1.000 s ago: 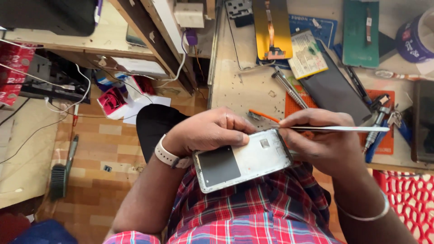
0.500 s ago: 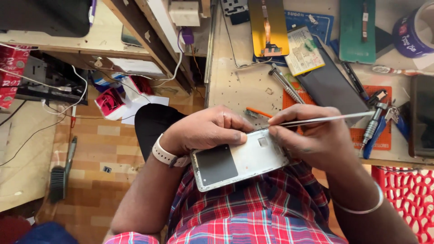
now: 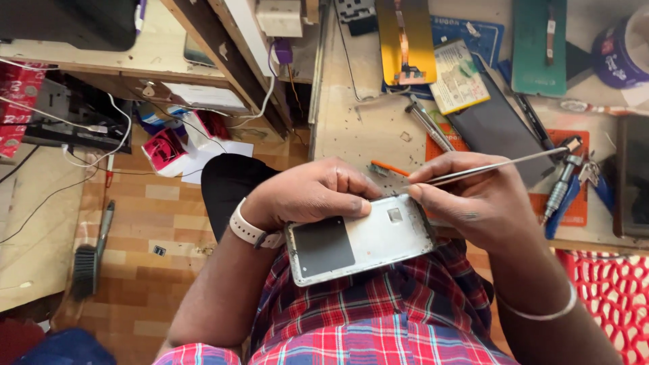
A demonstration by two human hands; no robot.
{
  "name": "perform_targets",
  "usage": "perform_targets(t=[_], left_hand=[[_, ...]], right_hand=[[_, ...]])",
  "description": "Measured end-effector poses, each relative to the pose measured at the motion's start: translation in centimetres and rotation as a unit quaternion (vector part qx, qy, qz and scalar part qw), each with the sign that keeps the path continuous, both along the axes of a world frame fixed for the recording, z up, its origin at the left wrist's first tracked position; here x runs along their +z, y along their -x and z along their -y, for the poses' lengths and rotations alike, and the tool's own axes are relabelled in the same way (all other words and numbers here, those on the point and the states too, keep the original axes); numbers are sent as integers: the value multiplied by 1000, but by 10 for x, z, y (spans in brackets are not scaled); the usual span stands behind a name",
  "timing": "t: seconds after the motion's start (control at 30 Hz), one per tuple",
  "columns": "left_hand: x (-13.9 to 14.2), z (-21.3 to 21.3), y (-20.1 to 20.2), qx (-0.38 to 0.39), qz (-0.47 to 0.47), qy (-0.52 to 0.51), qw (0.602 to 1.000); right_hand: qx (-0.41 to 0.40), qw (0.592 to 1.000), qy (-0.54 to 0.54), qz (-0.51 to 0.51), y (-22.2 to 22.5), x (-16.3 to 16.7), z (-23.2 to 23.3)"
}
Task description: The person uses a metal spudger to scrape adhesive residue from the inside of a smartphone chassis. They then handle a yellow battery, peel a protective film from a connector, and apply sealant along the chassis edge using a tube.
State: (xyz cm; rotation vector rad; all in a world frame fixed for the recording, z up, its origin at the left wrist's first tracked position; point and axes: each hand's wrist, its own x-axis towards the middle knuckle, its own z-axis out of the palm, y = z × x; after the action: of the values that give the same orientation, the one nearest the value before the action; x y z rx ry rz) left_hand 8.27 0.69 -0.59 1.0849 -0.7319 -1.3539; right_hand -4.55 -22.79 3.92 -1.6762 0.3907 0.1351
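Note:
I hold an opened phone body (image 3: 358, 240), silver with a dark square patch, flat over my lap. My left hand (image 3: 307, 192), with a white watch band on the wrist, grips its top edge from the left. My right hand (image 3: 473, 203) pinches long metal tweezers (image 3: 500, 165) whose tips meet the phone's upper right corner. The tweezers' shaft points up and right over the bench. A metal bangle hangs on my right wrist.
The workbench (image 3: 365, 128) ahead carries a yellow phone back (image 3: 405, 40), a green phone back (image 3: 537, 47), a black screen panel (image 3: 497, 132), screwdrivers (image 3: 561, 189), an orange mat (image 3: 574, 203) and a tape roll (image 3: 625, 51). A brush (image 3: 88, 260) lies on the tiled floor at left. A red stool (image 3: 608, 297) stands at right.
The tweezers have tilted, their far end rising toward the upper right, and my right hand shifted slightly. The phone and my left hand stay put.

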Motion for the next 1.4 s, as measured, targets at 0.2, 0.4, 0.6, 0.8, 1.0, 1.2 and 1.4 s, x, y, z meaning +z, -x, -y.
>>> perform_targets(t=[0.2,0.4,0.6,0.8,1.0,1.2,1.4], left_hand=[[-2,0,0,4,-17,-6,1000],[-4,0,0,-3,-18,-3,1000],[-6,0,0,8,-32,7,999],[-11,2,-1,4,-103,-3,995],[-12,3,-4,-14,-126,6,992],[-13,4,-4,-16,-120,13,993],[-16,5,-6,-21,-107,11,994]], right_hand=[[3,1000,17,-10,1,6,0],[33,997,52,44,4,8,-10],[-16,998,53,4,2,17,-12],[79,969,176,155,2,20,-20],[121,939,220,237,-5,21,-15],[150,930,232,241,-9,23,-16],[167,911,256,277,-9,19,-8]])
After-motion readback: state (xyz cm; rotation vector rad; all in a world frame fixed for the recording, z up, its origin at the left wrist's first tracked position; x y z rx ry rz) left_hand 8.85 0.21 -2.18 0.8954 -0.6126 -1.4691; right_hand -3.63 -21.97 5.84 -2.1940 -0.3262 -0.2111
